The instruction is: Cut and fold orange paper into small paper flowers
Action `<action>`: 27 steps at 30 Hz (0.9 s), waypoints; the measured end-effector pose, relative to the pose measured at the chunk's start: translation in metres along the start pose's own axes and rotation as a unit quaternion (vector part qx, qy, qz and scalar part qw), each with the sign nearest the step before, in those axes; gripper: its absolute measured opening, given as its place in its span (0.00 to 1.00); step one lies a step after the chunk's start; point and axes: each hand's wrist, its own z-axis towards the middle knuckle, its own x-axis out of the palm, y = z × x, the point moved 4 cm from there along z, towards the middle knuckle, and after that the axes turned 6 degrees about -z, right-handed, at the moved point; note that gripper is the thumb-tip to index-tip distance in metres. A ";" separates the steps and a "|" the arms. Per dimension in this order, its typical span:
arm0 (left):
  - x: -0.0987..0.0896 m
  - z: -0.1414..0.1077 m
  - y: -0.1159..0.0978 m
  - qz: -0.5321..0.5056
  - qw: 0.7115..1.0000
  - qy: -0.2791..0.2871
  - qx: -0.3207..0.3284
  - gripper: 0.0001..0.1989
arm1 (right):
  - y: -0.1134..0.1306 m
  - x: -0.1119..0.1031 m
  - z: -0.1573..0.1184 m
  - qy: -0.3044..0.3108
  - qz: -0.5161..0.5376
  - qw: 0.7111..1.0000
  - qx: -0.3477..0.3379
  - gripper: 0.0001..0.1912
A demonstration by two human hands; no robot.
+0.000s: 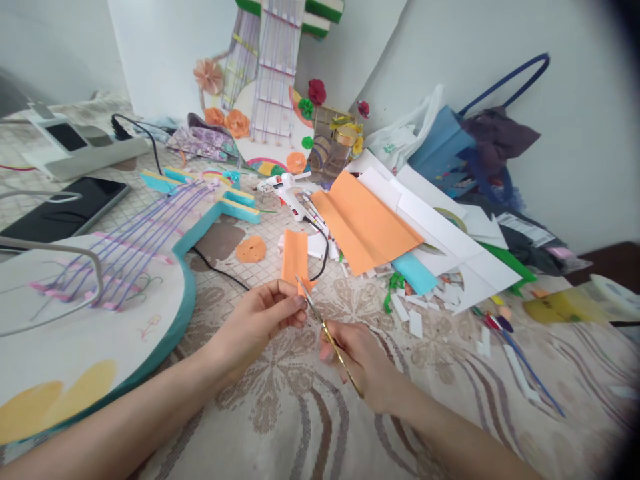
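Nearest you, over the patterned cloth [280,427], your right grip [353,360] is closed around the gold-handled scissors [342,363], their blades angled up and away to the left. Whether the blades are parted is too small to tell. Just beside it, your left grip [275,308] is pinched, thumb against fingers, seemingly on the small orange piece [308,285] at the scissor tips; your fingertips hide the exact hold. The step in hand looks like trimming that piece. The next move calls for a steady left pinch, small turns of the piece, and fingertips kept off the blade line.

To your left lies a teal-edged guitar shape [137,333]. Just past your fingers is an orange strip [295,253]; you cannot tell whether it joins the piece. Left of the strip lies an orange cut-out [251,249]. Farther off are the glue gun [291,197] and, to its right, a creased orange sheet [367,223].
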 end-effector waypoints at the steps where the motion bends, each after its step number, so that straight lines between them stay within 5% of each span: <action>1: 0.000 0.000 0.001 -0.002 1.000 0.001 -0.006 0.05 | 0.001 -0.001 -0.001 0.002 0.002 1.000 -0.002 0.17; 27: 0.005 0.000 0.014 0.050 0.988 0.068 -0.131 0.08 | -0.002 -0.016 -0.031 0.073 -0.060 0.995 0.017 0.13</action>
